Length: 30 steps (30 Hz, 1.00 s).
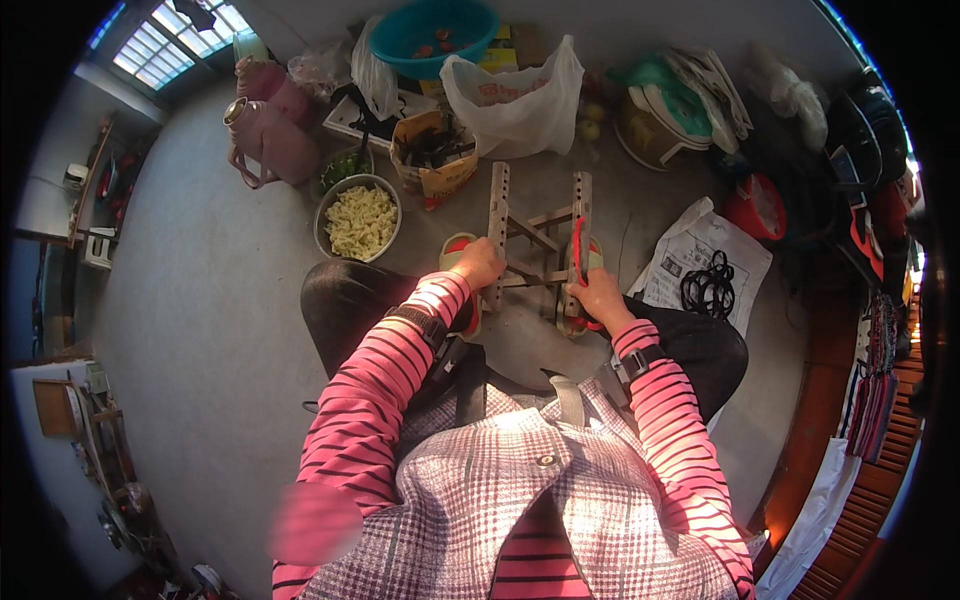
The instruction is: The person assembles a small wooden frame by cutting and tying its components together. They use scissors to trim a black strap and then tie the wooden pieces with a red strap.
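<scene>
A wooden folding frame with crossed legs (533, 233) stands on the floor between my feet. Its two long side bars are pierced with rows of holes. Closed at the left bar (498, 215), my left hand (480, 263) grips its outer side. My right hand (600, 298) is closed beside the right bar (582, 190), around a long red object (578, 248) that lies along this bar. Red also shows below the fingers; I cannot make out the object's kind. On a printed white sack (690, 250) to the right lies a coil of black cord (708, 287).
Left of the frame sit a metal bowl of pale chopped food (361, 220) and a box of dark strips (433, 160). Farther back are a white plastic bag (515, 100), a teal basin (432, 35), a pink jug (270, 140) and a lidded pot (660, 125). A red bucket (757, 207) stands right.
</scene>
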{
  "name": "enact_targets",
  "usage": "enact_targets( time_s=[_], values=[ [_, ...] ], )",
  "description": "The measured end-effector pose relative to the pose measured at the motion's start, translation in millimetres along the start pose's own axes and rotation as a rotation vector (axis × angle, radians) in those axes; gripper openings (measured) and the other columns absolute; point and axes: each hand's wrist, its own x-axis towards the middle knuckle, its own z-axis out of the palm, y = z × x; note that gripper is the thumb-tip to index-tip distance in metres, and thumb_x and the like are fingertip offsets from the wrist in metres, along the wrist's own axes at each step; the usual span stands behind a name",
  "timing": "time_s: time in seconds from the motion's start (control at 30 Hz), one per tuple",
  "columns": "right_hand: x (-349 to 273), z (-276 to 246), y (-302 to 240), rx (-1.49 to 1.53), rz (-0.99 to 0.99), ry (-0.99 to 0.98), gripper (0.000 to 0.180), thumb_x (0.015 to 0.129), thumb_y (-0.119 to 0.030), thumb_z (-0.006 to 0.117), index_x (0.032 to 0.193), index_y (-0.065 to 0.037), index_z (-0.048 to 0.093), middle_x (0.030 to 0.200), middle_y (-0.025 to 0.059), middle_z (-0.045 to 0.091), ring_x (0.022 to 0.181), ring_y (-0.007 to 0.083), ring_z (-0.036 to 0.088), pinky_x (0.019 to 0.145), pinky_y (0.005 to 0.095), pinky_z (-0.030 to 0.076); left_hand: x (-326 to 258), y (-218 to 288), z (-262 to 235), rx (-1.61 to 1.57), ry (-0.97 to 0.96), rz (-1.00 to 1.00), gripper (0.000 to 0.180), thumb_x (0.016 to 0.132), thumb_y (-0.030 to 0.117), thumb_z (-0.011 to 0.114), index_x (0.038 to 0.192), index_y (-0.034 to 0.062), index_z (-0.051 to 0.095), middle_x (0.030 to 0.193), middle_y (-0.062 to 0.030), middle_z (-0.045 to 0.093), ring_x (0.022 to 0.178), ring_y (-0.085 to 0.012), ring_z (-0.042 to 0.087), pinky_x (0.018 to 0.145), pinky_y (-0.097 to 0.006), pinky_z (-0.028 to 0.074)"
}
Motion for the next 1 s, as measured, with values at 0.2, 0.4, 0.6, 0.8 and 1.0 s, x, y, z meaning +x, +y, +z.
enact_targets(
  time_s=[0.2,0.4,0.6,0.8,1.0],
  values=[
    [1.7,0.1,1.7,-0.041,0.025,-0.016,0.049,0.080,-0.036,0.071,0.099,0.008,0.061,0.101,0.0301,0.063,0.099,0.0443,0.060,0.084,0.0475,0.049,3.6,-0.8,-0.7,-0.062,-0.074,-0.048,0.043,0.081,0.025,0.068,0.104,-0.0097,0.061,0.104,-0.0284,0.063,0.094,-0.0404,0.065,0.071,-0.043,0.055],
    [2.6,1.5,1.5,-0.085,-0.003,0.004,0.048,0.080,-0.034,0.071,0.099,0.008,0.061,0.102,0.0299,0.063,0.100,0.0444,0.060,0.084,0.0470,0.049,5.5,-5.1,4.4,-0.024,0.023,0.044,0.041,0.082,0.023,0.067,0.101,-0.0128,0.060,0.099,-0.0298,0.064,0.082,-0.0419,0.067,0.061,-0.044,0.056],
    [2.5,-2.0,-1.0,-0.062,-0.006,-0.017,0.046,0.079,-0.033,0.072,0.097,0.008,0.062,0.097,0.0299,0.064,0.096,0.0441,0.061,0.083,0.0467,0.049,2.4,-2.1,1.8,-0.011,-0.007,-0.017,0.043,0.080,0.026,0.066,0.099,-0.0118,0.062,0.103,-0.0324,0.062,0.090,-0.0427,0.065,0.075,-0.045,0.055],
    [-0.4,-2.7,-5.3,-0.055,-0.001,-0.013,0.046,0.078,-0.034,0.072,0.096,0.008,0.063,0.097,0.0302,0.064,0.096,0.0439,0.061,0.084,0.0472,0.049,-2.3,3.6,-1.6,0.060,-0.025,0.014,0.040,0.079,0.026,0.065,0.098,-0.0097,0.064,0.107,-0.0304,0.062,0.105,-0.0420,0.060,0.086,-0.045,0.050],
    [0.8,-0.4,-4.4,-0.100,0.004,-0.030,0.048,0.079,-0.037,0.071,0.098,0.007,0.063,0.099,0.0306,0.064,0.097,0.0445,0.061,0.086,0.0464,0.050,-3.1,6.3,-5.7,0.069,-0.022,0.107,0.040,0.081,0.025,0.064,0.098,-0.0111,0.063,0.096,-0.0302,0.065,0.090,-0.0429,0.065,0.074,-0.046,0.054]
  ],
)
